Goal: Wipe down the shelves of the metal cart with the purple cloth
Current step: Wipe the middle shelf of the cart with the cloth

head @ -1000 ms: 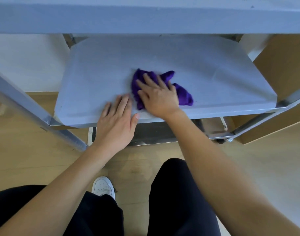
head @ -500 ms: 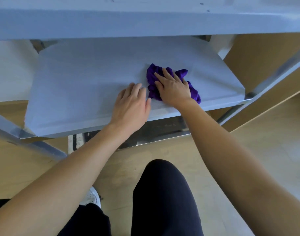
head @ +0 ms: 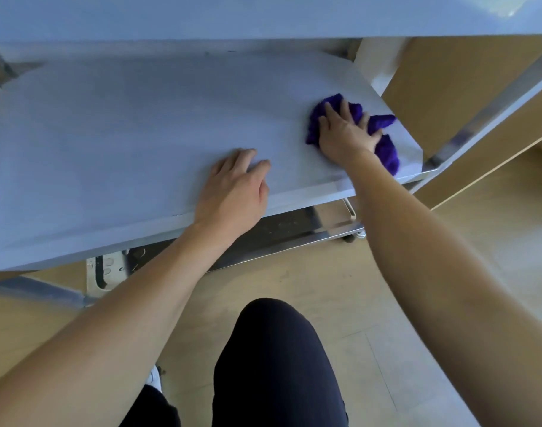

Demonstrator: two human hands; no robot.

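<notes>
The right hand (head: pixel 346 135) is pressing flat fingers on the cloth (head: pixel 386 152) at the shelf's (head: pixel 125 134) right front corner; the left hand (head: pixel 232 192) is lying flat, empty. The cloth is looking soft and light, probably best pressed mid-wad.

A: How much of the purple cloth (head: pixel 383 149) shows?
B: Only its edges. The right hand (head: pixel 345 135) lies over the middle, palm hidden.
A: And the cart?
B: The top shelf (head: pixel 232 16) runs off the upper edge, and the middle shelf (head: pixel 140 134) runs off the left. The bottom shelf (head: pixel 279 229) is mostly hidden beneath it.
A: That white object (head: pixel 102 269) below?
B: Half covered, and too blurred to name. A white shoe (head: pixel 155 379) shows only a sliver behind the left forearm (head: pixel 109 318).
</notes>
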